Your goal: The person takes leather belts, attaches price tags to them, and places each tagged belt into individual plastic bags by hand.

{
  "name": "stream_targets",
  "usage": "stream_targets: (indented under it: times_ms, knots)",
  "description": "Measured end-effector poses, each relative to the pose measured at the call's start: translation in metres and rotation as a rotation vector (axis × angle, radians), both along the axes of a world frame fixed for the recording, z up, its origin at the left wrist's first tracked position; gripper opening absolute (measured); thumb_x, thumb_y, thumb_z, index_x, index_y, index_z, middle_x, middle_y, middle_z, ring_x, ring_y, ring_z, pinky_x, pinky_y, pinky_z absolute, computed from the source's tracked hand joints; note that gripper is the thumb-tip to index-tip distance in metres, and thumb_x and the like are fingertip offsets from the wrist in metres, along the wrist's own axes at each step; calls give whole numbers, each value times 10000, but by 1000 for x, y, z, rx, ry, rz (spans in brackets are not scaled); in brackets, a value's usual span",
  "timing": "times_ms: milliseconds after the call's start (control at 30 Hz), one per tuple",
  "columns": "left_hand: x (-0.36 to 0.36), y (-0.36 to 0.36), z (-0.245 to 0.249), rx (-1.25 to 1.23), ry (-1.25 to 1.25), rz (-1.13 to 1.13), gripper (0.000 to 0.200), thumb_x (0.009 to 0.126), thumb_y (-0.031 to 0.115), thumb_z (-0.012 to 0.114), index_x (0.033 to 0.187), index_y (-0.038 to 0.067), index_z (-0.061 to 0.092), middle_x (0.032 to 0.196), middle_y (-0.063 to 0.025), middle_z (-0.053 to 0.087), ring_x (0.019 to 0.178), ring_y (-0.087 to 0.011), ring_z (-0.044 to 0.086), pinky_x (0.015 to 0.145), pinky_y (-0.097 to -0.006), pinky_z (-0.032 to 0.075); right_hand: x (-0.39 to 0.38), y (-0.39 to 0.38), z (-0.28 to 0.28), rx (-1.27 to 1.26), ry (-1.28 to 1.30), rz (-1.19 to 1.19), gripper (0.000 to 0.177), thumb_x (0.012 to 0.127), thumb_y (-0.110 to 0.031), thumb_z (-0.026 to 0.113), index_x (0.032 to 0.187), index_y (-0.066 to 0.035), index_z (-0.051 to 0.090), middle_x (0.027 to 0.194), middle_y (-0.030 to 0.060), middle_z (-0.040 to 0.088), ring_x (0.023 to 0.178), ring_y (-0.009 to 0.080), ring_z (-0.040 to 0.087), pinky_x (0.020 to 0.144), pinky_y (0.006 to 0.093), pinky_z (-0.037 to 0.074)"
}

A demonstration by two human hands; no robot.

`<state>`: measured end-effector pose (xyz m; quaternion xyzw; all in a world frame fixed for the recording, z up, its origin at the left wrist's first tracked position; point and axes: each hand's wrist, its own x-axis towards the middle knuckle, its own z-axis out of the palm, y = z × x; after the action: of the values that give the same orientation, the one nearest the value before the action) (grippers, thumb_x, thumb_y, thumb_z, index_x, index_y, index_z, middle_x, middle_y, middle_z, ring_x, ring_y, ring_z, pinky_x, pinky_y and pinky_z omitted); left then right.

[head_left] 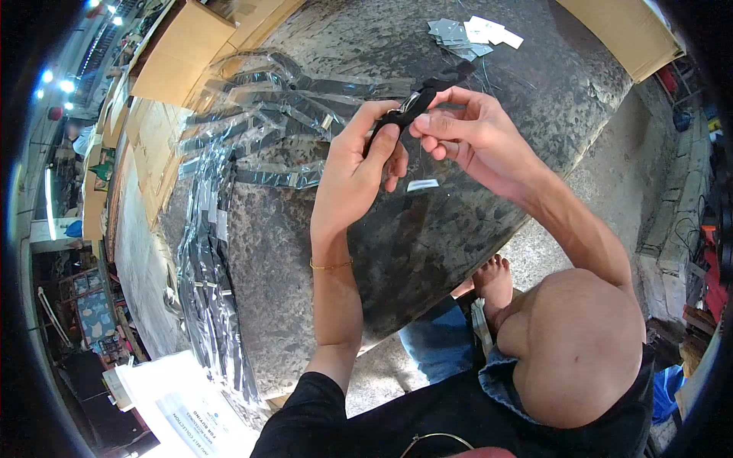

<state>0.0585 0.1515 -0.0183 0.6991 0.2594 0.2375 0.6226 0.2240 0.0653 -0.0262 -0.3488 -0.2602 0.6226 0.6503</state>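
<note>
A black belt [429,91], folded over on itself with a small shiny metal part showing, is held up above the dark tabletop. My left hand [357,156] grips its lower end between thumb and fingers. Close beside it, my right hand [475,137] pinches the belt's upper part with thumb and forefinger. Just below the hands lies a small white label [422,185] on the table. Left of them, several black belts in clear plastic sleeves [286,107] are spread out in overlapping rows.
White and grey cards [466,37] lie at the far side. Cardboard boxes [179,49] stand at the back left, and another box [622,34] at the right corner. A printed paper [187,412] is at lower left. My raised knee [580,343] is near the table edge.
</note>
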Motion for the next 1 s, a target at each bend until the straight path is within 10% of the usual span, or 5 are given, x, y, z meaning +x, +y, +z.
stream_targets:
  times_ms: [500, 700, 1000]
  knots:
    - [-4, 3, 0, 62, 5, -51, 149, 920, -15, 515, 1044, -6, 597, 879, -29, 557, 498, -52, 473, 430, -207, 374, 13, -8, -3, -76, -155, 145, 153, 864, -11, 637, 1015, 1, 613, 912, 89, 662, 804, 140, 637, 703, 270, 523]
    - [-1, 3, -3, 29, -84, -77, 149, 916, -26, 516, 1039, -8, 598, 1012, -28, 535, 498, -47, 484, 420, -194, 361, 14, -2, -21, 63, 268, 147, 154, 913, -167, 613, 972, -25, 606, 963, 57, 628, 914, 150, 580, 854, 317, 469]
    - [-8, 12, -3, -86, -68, 20, 202, 959, 140, 515, 1070, -10, 592, 702, -12, 549, 423, -58, 443, 412, -215, 341, 52, -1, -5, 112, 128, -313, 212, 944, -175, 567, 1020, 23, 566, 974, 74, 617, 972, 199, 609, 992, 355, 474]
